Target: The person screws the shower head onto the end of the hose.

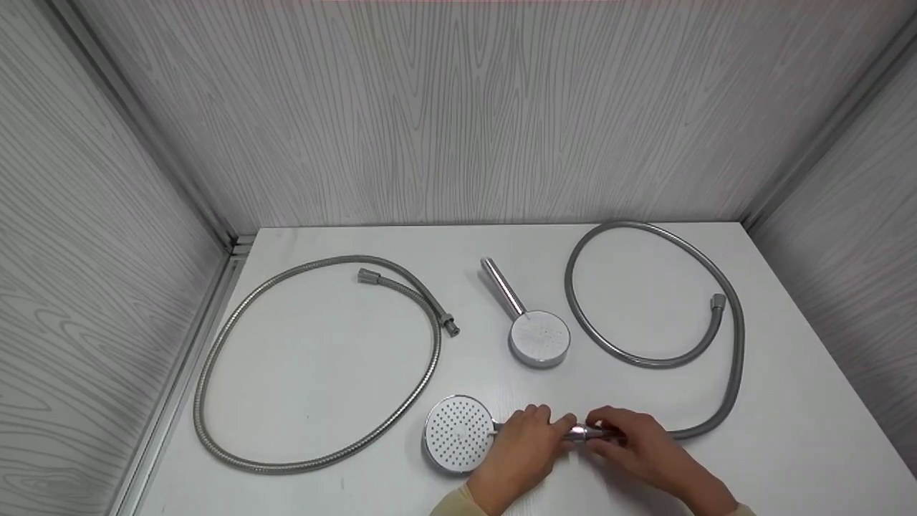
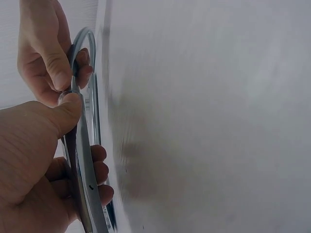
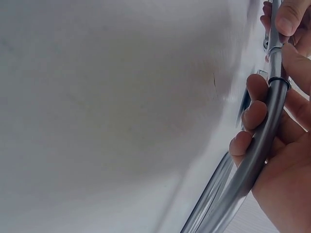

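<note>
My left hand (image 1: 526, 455) grips the chrome handle of a round shower head (image 1: 458, 433), whose white dotted face looks up. In the left wrist view the handle (image 2: 92, 194) lies across the curled fingers, with the thumb on its end. My right hand (image 1: 637, 446) holds the end of a grey shower hose (image 1: 736, 380) against that handle. A chrome connector (image 3: 275, 63) sits between the hose and the handle in the right wrist view, under my right thumb and index finger. Hose and handle are in line there. Part of the handle is hidden by my left hand.
A second shower head (image 1: 539, 337) lies behind my hands, its handle pointing to the back left. On the left a metal hose (image 1: 319, 464) lies in a wide loop. The grey hose curls at the right of the white table (image 1: 315, 373). Wood-grain panels (image 1: 458, 115) enclose the table.
</note>
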{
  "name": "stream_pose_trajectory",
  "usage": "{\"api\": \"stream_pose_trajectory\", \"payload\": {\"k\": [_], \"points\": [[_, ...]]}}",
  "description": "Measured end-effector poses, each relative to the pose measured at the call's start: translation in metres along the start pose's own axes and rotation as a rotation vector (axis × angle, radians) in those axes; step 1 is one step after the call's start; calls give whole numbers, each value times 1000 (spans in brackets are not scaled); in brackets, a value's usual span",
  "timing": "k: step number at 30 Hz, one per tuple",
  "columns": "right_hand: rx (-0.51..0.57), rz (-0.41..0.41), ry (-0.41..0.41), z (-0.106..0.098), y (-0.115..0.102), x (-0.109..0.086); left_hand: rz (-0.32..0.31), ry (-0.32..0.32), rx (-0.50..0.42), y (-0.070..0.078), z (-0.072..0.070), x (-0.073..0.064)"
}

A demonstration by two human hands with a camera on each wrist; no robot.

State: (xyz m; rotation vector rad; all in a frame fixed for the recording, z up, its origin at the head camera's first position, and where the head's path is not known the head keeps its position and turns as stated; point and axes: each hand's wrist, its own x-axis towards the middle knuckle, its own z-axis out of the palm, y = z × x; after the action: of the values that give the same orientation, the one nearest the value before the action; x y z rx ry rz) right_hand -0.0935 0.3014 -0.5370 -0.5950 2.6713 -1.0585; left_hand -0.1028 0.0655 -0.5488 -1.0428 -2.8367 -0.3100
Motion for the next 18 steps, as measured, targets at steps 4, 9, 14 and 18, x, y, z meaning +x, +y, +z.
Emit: {"api": "stream_pose_trajectory", "payload": {"k": [4, 9, 14, 18], "points": [[-19, -2, 5, 0, -1, 0, -1, -3, -9, 0, 0, 0], [-40, 1, -5, -1, -1, 1, 0, -2, 1, 0, 0, 0], [-33, -20, 1, 0, 1, 0, -3, -9, -5, 0, 0, 0], [-48, -66, 41, 2, 2, -1, 1, -12, -13, 0, 0, -1]]}}
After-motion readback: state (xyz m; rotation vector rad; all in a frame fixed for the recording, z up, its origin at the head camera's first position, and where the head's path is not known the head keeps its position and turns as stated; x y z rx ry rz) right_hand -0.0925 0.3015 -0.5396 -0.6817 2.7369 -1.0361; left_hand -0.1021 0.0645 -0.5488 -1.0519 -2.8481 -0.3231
